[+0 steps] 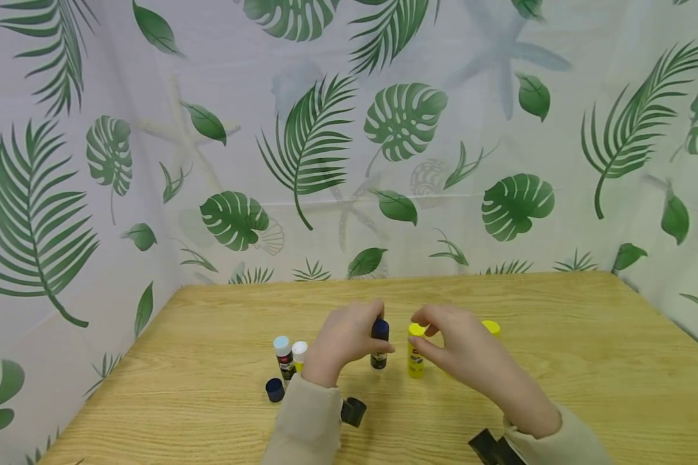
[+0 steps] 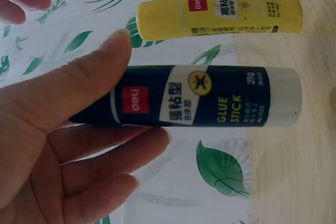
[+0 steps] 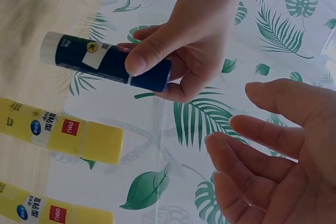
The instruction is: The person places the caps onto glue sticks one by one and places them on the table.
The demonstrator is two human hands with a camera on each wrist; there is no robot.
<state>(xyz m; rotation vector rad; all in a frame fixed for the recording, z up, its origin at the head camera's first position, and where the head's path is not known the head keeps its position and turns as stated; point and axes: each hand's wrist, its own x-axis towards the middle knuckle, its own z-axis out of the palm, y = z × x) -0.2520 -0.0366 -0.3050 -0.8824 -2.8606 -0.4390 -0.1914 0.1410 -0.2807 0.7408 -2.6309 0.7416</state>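
Observation:
My left hand (image 1: 346,339) grips a navy glue stick (image 2: 194,96) around its cap end, thumb on one side and fingers on the other. The stick is upright; whether its pale base touches the table I cannot tell. To its right stands a yellow glue stick (image 1: 415,365). My right hand (image 3: 273,166) is beside that stick's top, fingers loosely bent and apart, with nothing held. In the head view the hand partly hides a second yellow glue stick (image 1: 491,327); both yellow sticks show in the right wrist view.
Left of my left hand stand a dark stick with a pale top (image 1: 284,355) and a yellow stick with a white top (image 1: 299,351), partly hidden by the hand. A navy cap (image 1: 274,390) sits before them on the wooden table (image 1: 198,413). A leaf-print cloth (image 1: 337,239) hangs behind.

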